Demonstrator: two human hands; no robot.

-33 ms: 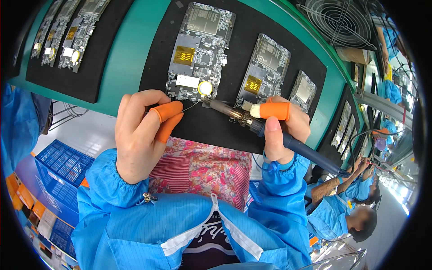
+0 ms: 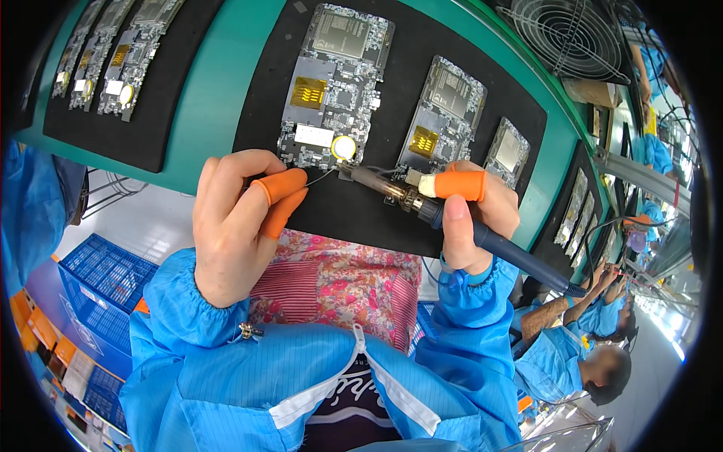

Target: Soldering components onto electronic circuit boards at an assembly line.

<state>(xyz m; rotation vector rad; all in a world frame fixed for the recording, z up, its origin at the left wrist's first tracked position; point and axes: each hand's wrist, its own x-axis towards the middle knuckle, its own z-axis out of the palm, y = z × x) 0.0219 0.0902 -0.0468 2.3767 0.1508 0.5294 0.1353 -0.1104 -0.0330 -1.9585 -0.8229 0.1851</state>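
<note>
My left hand, with orange finger cots on its thumb and forefinger, pinches a thin solder wire. The wire runs to the near edge of a circuit board, just below its round yellow-rimmed part. A soldering iron with a dark blue handle lies in my right hand, gripped between thumb and fingers; an orange cot covers the forefinger. Its tip meets the same board edge close to the wire's end; the exact contact is too small to make out. Beyond my right fingers lies a second board.
The boards rest on a black mat on a green bench. Another black mat at the left holds several boards. A wire-guarded fan stands at the far right. Blue crates are below left; a co-worker sits at the right.
Both hands, the wire and the iron hold their places. A faint grey wisp, perhaps smoke, shows more clearly beside the iron's tip.
</note>
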